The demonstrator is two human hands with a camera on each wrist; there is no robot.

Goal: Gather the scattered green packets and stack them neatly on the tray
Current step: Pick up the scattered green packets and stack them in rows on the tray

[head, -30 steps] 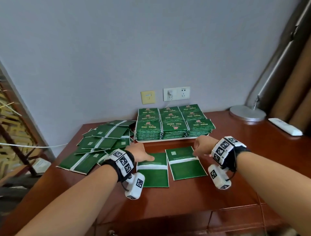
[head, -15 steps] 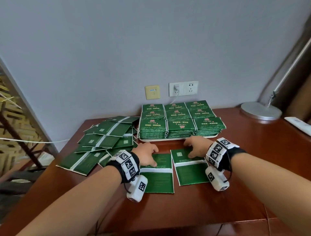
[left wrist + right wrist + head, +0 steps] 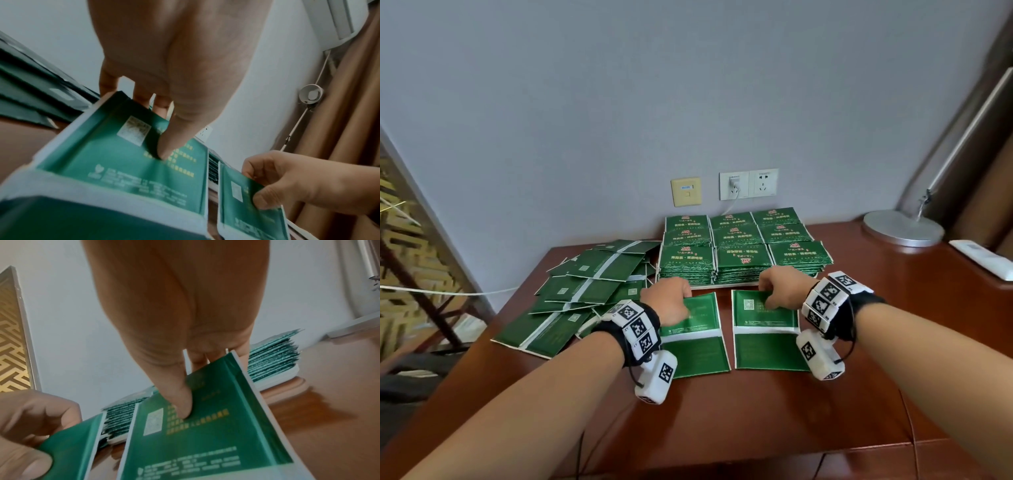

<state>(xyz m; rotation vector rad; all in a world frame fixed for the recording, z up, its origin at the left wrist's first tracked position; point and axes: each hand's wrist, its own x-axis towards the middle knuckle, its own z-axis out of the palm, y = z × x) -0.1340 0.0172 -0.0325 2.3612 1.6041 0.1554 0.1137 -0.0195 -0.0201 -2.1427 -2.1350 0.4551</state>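
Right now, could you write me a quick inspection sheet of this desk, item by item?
Surface: reddish wooden table, glossy.
Job's things: neat stacks of green packets on the tray by the wall; a loose heap to the left; two packet pairs lying flat in front, the left pair and the right pair.
Clutter: lamp base and a white remote at far right.
Hands: left hand pinches the left pair at its far end, thumb on top; right hand pinches the right pair likewise.
Cables: white cord from the wall socket; thin black leads at the wrist units.
Surroundings: grey wall, brown curtain, patterned screen at left.
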